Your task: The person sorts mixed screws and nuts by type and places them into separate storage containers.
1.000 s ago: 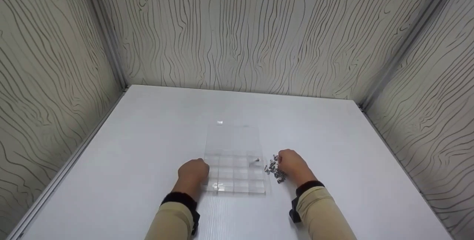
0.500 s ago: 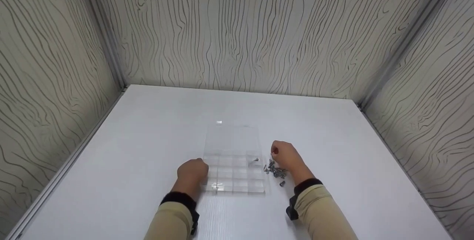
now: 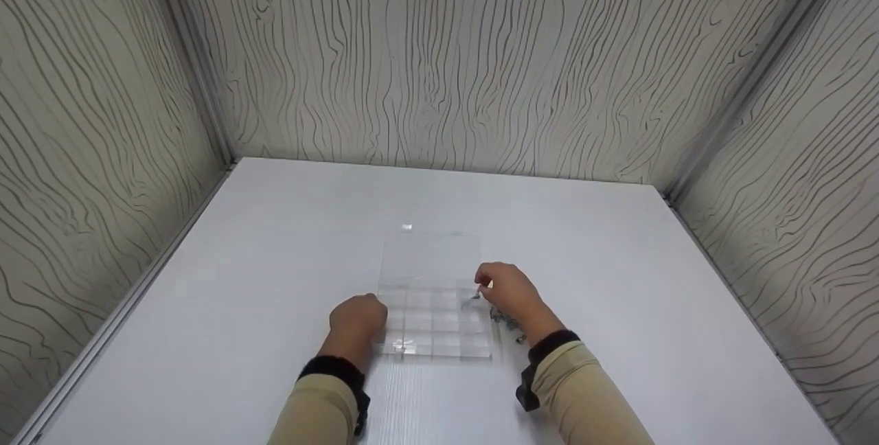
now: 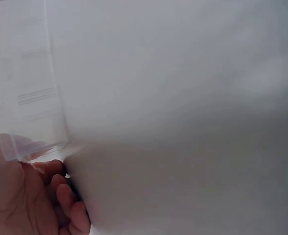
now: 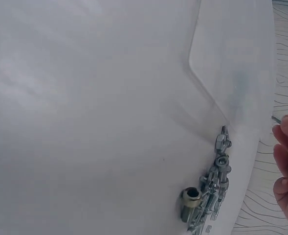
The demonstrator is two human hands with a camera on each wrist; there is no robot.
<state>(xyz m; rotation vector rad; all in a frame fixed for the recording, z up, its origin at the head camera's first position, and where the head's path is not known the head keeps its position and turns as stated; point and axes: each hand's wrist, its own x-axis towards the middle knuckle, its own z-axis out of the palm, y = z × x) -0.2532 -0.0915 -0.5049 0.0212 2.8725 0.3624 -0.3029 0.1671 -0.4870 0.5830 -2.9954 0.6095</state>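
A clear plastic box point(image 3: 446, 321) with a grid of compartments lies on the table, its transparent lid point(image 3: 431, 253) laid back on the far side. My left hand point(image 3: 358, 325) grips its left edge; in the left wrist view that hand point(image 4: 33, 200) has curled fingers at the box's corner point(image 4: 31, 98). Over the far right compartment, my right hand point(image 3: 511, 290) pinches a small screw, whose tip point(image 5: 276, 119) shows at the fingertips in the right wrist view. A metal screw pile point(image 5: 214, 186) lies beside the box, partly behind the right hand in the head view.
The white table point(image 3: 275, 239) extends around the box on all sides. Wood-patterned panels point(image 3: 439, 60) stand at its back and sides, with grey metal posts point(image 3: 196, 74) in the corners. A larger bolt point(image 5: 190, 203) lies at the pile's edge.
My right hand has moved left from the screw pile to above the far right compartment, uncovering less of the pile. My left hand and the box have stayed put.
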